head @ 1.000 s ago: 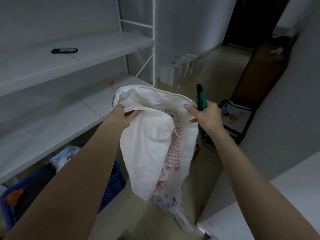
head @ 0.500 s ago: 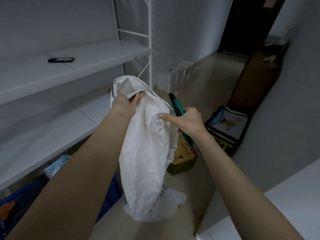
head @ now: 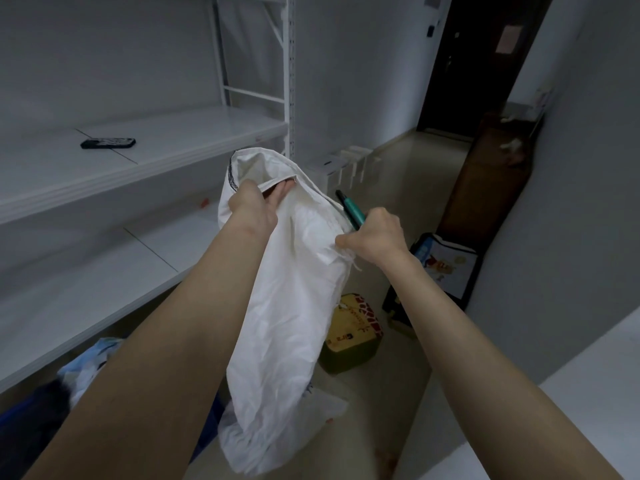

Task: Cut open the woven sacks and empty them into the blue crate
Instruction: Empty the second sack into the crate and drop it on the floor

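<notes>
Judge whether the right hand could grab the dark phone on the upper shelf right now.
Probably not: the right hand grips the green cutter and pinches the sack, and the phone lies far left, beyond the left hand.

Dim, cool, even indoor light with soft shadows, slight softness throughout, and wide-angle bending toward the edges

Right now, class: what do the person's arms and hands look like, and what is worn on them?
The left arm and right arm are bare, with no sleeves in view. The left hand and right hand wear no gloves; no watch, bracelet or ring shows. A small reddish mark sits by the left wrist.
</notes>
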`<state>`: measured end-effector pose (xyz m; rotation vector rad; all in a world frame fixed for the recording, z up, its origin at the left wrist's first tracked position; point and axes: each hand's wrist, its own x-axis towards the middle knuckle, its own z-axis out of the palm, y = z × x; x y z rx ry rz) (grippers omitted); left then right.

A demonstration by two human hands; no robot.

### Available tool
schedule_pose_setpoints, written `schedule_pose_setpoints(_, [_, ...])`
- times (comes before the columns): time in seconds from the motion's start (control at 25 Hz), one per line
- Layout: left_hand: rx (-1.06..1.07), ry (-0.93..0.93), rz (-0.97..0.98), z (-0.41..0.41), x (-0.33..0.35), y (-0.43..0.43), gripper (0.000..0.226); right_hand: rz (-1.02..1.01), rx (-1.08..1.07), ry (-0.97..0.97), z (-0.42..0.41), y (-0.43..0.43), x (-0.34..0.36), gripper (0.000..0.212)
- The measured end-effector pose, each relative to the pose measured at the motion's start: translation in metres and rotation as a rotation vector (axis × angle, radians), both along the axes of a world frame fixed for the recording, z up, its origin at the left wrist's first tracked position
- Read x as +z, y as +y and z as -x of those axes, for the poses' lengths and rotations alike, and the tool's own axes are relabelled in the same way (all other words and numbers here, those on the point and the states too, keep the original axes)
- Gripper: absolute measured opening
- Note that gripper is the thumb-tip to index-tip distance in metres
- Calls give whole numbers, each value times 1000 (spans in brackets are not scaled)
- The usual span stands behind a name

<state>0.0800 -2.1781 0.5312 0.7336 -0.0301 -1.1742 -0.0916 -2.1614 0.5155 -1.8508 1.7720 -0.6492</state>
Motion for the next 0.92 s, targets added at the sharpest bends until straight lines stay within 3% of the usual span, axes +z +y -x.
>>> schedule_pose_setpoints(0.12, [28, 17, 36, -4, 9, -4, 23, 18, 30, -21, -13, -9, 0, 57])
schedule_pose_setpoints(0.28, [2, -47, 49, -40, 14, -31, 29, 136, -26, -15, -14, -42, 0, 32])
schedule_pose_setpoints(0.36, [-1, -424, -153, -69, 12, -42, 36, 186, -87, -19, -5, -63, 6, 33])
schedule_pose_setpoints(0.44, [-8, -1126, -545, -99, 7, -52, 50, 191, -125, 4, -2, -85, 10, 40])
schedule_pose_setpoints(0.48, [3, -1413, -677, -110, 4, -55, 57, 185, -136, 6, -3, -95, 9, 46])
schedule_pose_setpoints(0.52, [20, -1586, -688, -118, 4, -60, 59, 179, -144, 0, -7, -105, 7, 50])
schedule_pose_setpoints(0.68, [-60, -1966, -342, -134, 5, -86, 26, 97, -166, -86, -28, -135, -1, 45])
schedule_pose_setpoints(0.92, [-407, -2045, -362, -167, 2, -118, 34, -117, -289, -612, -61, -176, -5, 36])
